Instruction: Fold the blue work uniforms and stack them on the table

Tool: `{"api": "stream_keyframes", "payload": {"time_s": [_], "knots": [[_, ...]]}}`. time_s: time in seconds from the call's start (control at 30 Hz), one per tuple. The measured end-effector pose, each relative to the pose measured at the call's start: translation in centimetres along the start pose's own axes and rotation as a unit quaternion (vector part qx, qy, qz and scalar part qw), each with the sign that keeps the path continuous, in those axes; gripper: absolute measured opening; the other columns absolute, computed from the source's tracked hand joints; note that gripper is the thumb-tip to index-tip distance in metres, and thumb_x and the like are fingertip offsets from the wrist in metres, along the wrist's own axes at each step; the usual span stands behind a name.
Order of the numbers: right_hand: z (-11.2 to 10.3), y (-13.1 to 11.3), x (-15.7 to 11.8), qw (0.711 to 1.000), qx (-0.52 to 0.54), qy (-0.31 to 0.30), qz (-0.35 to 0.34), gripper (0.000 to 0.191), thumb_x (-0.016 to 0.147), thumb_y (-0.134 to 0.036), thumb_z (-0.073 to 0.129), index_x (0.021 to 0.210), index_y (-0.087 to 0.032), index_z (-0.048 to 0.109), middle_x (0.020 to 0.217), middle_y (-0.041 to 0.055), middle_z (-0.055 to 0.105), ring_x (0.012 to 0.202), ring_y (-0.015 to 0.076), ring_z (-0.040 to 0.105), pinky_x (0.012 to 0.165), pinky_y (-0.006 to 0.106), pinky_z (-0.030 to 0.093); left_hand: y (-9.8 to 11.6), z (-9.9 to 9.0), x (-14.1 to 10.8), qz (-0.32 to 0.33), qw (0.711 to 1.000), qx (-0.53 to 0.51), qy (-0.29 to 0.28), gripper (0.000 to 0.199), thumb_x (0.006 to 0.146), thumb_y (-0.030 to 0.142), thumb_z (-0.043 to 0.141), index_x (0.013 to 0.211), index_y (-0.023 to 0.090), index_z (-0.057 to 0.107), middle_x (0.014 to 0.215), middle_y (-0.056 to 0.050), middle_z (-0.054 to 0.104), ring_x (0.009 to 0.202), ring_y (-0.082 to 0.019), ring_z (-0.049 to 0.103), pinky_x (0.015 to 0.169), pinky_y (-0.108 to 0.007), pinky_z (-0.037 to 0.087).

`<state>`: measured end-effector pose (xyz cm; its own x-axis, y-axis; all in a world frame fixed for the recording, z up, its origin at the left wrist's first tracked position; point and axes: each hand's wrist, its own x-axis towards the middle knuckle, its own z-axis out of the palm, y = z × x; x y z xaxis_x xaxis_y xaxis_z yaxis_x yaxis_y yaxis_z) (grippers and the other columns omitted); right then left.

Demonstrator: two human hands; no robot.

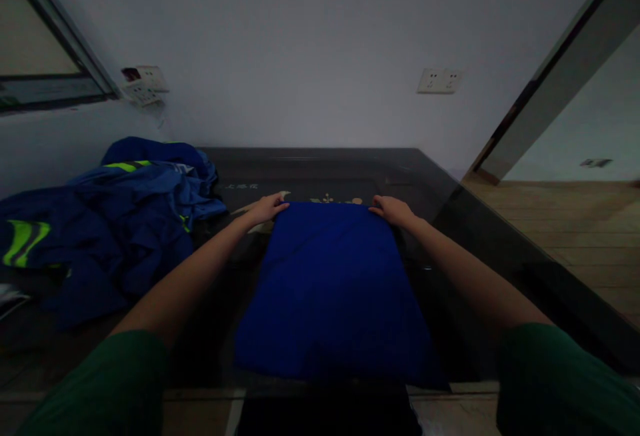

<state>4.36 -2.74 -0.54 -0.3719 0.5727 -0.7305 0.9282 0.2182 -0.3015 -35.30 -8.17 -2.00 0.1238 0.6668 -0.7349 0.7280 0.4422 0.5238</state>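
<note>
A blue cloth (335,283) lies flat on the dark glossy table (320,163), its far edge straight and its near end wider, close to the table's front edge. My left hand (269,208) pinches the far left corner between thumb and fingers. At the far right corner, my right hand (393,211) grips the cloth the same way, its fingers curled. Both arms reach forward, one along each side of the cloth.
Crumpled blue garments with yellow-green stripes (125,216) are heaped on the left. Wall sockets (439,81) are on the wall behind, with more sockets (153,79) at the left corner. Wooden floor (575,223) shows beyond the table's right edge.
</note>
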Motion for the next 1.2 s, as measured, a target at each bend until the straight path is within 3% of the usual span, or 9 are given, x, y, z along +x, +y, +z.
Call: {"api": "stream_keyframes", "payload": {"time_s": [0.17, 0.33, 0.47, 0.6, 0.7, 0.8, 0.93, 1.03, 1.2], "knots": [[-0.8, -2.0, -1.3, 0.992, 0.020, 0.122, 0.016, 0.033, 0.094, -0.034, 0.048, 0.123, -0.020, 0.053, 0.121, 0.0140, 0.058, 0.116, 0.0291, 0.052, 0.092, 0.040, 0.045, 0.6, 0.0, -1.4, -0.093, 0.989, -0.109, 0.044, 0.014, 0.083, 0.016, 0.057, 0.097, 0.017, 0.054, 0.073, -0.002, 0.061, 0.057, -0.013, 0.058, 0.059, -0.024, 0.046], [0.2, -4.2, -1.6, 0.998, 0.053, 0.035, -0.013, 0.045, 0.093, -0.045, 0.049, 0.131, -0.021, 0.051, 0.128, 0.0150, 0.055, 0.116, 0.0315, 0.051, 0.099, 0.044, 0.041, 1.2, -1.2, -4.3, -0.129, 0.981, -0.119, 0.084, 0.017, 0.087, 0.017, 0.052, 0.104, 0.014, 0.054, 0.081, -0.006, 0.063, 0.059, -0.012, 0.059, 0.058, -0.024, 0.049], [2.1, -4.8, -2.4, 0.999, 0.039, 0.012, 0.004, 0.051, 0.096, -0.047, 0.041, 0.141, -0.021, 0.042, 0.137, 0.0176, 0.050, 0.125, 0.0346, 0.045, 0.102, 0.053, 0.036, 2.9, -2.8, -10.4, -0.127, 0.982, -0.136, -0.022, 0.032, 0.087, 0.033, 0.058, 0.114, 0.017, 0.057, 0.066, -0.002, 0.062, 0.058, -0.017, 0.062, 0.057, -0.026, 0.048], [1.1, -6.5, -1.8, 0.999, -0.015, 0.046, -0.007, 0.050, 0.094, -0.036, 0.051, 0.140, -0.019, 0.044, 0.145, 0.0203, 0.041, 0.137, 0.0412, 0.028, 0.104, 0.066, 0.027, 5.6, -2.9, -19.3, -0.108, 0.973, -0.186, -0.086, 0.052, 0.086, 0.046, 0.057, 0.132, 0.024, 0.051, 0.070, -0.002, 0.066, 0.069, -0.022, 0.066, 0.062, -0.028, 0.050], [-0.9, -10.4, 0.4, 0.998, -0.003, 0.024, -0.061, 0.044, 0.091, -0.030, 0.057, 0.132, -0.016, 0.054, 0.137, 0.0202, 0.050, 0.132, 0.0383, 0.038, 0.106, 0.058, 0.031, 7.6, -1.6, -25.1, -0.092, 0.961, -0.253, -0.055, 0.059, 0.084, 0.046, 0.059, 0.139, 0.030, 0.044, 0.104, -0.005, 0.069, 0.099, -0.024, 0.064, 0.078, -0.029, 0.051], [-1.8, -15.9, 3.1, 0.995, 0.024, -0.024, -0.093, 0.041, 0.091, -0.032, 0.057, 0.129, -0.017, 0.057, 0.132, 0.0161, 0.056, 0.125, 0.0301, 0.049, 0.105, 0.042, 0.037, 9.0, 0.4, -29.0, -0.080, 0.944, -0.319, -0.008, 0.064, 0.082, 0.050, 0.061, 0.140, 0.030, 0.043, 0.136, -0.006, 0.055, 0.122, -0.027, 0.053, 0.093, -0.033, 0.048], [-0.8, -22.4, 5.5, 0.995, 0.035, -0.038, -0.084, 0.036, 0.092, -0.036, 0.055, 0.120, -0.015, 0.062, 0.127, 0.0152, 0.061, 0.118, 0.0256, 0.056, 0.096, 0.033, 0.043, 9.9, 2.7, -32.0, -0.078, 0.900, -0.428, 0.024, 0.077, 0.084, 0.055, 0.057, 0.148, 0.024, 0.028, 0.132, -0.011, 0.058, 0.116, -0.028, 0.058, 0.097, -0.041, 0.047], [1.0, -24.7, 6.4, 0.997, 0.046, -0.025, -0.052, 0.037, 0.091, -0.043, 0.055, 0.112, -0.015, 0.066, 0.123, 0.0172, 0.062, 0.116, 0.0271, 0.057, 0.090, 0.035, 0.046, 9.9, 3.8, -33.3, -0.076, 0.891, -0.442, 0.072, 0.071, 0.086, 0.055, 0.055, 0.145, 0.022, 0.034, 0.129, -0.012, 0.060, 0.115, -0.027, 0.060, 0.100, -0.042, 0.045], [3.5, -25.3, 7.5, 0.996, 0.080, 0.015, -0.022, 0.025, 0.091, -0.037, 0.056, 0.108, -0.020, 0.064, 0.115, 0.0114, 0.067, 0.111, 0.0259, 0.059, 0.087, 0.036, 0.045, 9.5, 5.2, -34.8, -0.073, 0.937, -0.299, 0.165, 0.042, 0.090, 0.042, 0.055, 0.128, 0.025, 0.057, 0.135, -0.007, 0.057, 0.126, -0.025, 0.052, 0.107, -0.040, 0.040]]}}
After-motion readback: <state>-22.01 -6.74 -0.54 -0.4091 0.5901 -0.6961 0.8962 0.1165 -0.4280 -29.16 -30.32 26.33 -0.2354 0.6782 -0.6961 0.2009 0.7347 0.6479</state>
